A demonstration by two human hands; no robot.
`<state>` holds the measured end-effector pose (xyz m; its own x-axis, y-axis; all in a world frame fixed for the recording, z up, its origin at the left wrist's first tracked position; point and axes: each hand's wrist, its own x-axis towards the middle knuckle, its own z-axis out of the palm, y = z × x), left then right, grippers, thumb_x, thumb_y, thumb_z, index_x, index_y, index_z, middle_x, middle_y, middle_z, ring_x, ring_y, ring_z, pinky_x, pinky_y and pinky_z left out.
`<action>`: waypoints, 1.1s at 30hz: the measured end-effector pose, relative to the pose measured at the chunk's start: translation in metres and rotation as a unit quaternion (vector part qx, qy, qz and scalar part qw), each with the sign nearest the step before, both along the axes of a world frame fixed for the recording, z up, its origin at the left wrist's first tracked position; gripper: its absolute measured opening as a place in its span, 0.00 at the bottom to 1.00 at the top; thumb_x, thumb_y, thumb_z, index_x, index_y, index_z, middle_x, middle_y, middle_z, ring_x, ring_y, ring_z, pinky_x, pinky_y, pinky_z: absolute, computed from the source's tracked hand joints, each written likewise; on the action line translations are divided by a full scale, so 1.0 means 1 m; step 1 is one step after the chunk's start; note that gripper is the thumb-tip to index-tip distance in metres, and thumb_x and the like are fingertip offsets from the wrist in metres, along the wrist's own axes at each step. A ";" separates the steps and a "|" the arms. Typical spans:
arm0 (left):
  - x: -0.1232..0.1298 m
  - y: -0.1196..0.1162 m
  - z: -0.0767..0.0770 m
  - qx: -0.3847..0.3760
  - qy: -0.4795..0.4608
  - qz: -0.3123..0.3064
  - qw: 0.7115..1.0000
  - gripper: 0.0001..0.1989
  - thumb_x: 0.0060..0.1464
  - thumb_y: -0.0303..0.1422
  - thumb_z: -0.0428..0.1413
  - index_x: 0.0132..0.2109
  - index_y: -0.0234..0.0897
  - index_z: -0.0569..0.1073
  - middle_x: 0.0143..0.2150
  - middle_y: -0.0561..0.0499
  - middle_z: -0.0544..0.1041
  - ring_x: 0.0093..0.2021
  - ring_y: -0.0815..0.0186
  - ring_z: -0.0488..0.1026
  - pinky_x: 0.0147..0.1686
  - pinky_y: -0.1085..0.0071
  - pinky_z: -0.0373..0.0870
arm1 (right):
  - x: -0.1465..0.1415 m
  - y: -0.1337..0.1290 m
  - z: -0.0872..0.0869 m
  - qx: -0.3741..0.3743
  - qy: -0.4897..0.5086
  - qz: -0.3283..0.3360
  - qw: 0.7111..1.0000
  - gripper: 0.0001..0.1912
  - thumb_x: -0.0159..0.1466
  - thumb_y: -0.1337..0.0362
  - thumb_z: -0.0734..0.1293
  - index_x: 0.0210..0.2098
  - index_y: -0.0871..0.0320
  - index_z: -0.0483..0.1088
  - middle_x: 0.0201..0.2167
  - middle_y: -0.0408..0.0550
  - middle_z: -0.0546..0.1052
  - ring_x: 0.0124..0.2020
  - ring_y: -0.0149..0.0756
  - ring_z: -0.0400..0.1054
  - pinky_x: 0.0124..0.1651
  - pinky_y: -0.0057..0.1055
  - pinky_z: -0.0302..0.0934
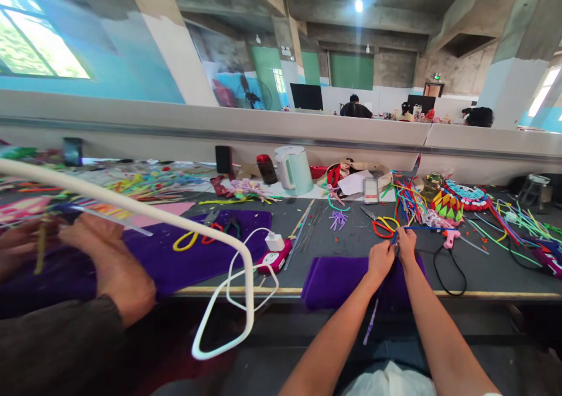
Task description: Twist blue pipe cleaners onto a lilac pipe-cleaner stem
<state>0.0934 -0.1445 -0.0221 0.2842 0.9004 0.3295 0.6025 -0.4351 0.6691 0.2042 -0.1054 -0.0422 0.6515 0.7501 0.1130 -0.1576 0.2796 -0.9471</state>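
My left hand (381, 260) and my right hand (406, 245) are close together above a folded purple cloth (336, 282) at the table's front edge. The fingers of both are pinched on a blue pipe cleaner (432, 228), whose straight end sticks out to the right. A thin purple strand (371, 323) hangs below my hands; where it is attached is hidden. Just beyond my fingers lie red-and-yellow-handled scissors (383, 226). To the right is a pink glue gun (451, 238) with a black cord. My fingertips partly cover the work.
At left, a co-worker's hands (94, 238) work over another purple cloth (175, 261). A white tubular frame (249, 291) crosses in front. A magenta power strip (276, 258), mint kettle (295, 171) and bundled colored pipe cleaners (413, 200) occupy the table; a low partition (351, 135) stands behind.
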 end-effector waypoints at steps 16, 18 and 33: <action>-0.008 0.017 -0.009 -0.478 -0.461 -0.197 0.721 0.16 0.45 0.42 0.58 0.27 0.34 0.65 0.14 0.61 0.57 0.11 0.80 0.45 0.12 0.78 0.41 | -0.001 -0.013 0.014 0.040 0.146 0.167 0.974 0.14 0.49 0.59 0.67 0.19 0.57 0.58 0.13 0.35 0.60 0.12 0.21 0.52 0.15 0.20 0.48; -0.008 0.016 -0.009 -0.484 -0.459 -0.204 0.716 0.15 0.45 0.41 0.59 0.27 0.33 0.65 0.15 0.61 0.57 0.11 0.80 0.45 0.13 0.78 0.42 | 0.000 -0.013 0.014 0.042 0.137 0.162 0.976 0.14 0.49 0.59 0.67 0.19 0.57 0.57 0.13 0.34 0.59 0.12 0.21 0.51 0.15 0.20 0.48; 0.005 -0.016 -0.003 0.004 -0.011 0.013 1.000 0.06 0.52 0.34 0.51 0.29 0.38 0.68 0.28 0.48 0.72 0.29 0.65 0.68 0.30 0.71 0.53 | 0.002 -0.006 0.001 0.035 0.018 -0.036 0.999 0.07 0.46 0.66 0.66 0.17 0.59 0.62 0.13 0.33 0.61 0.17 0.22 0.50 0.20 0.22 0.46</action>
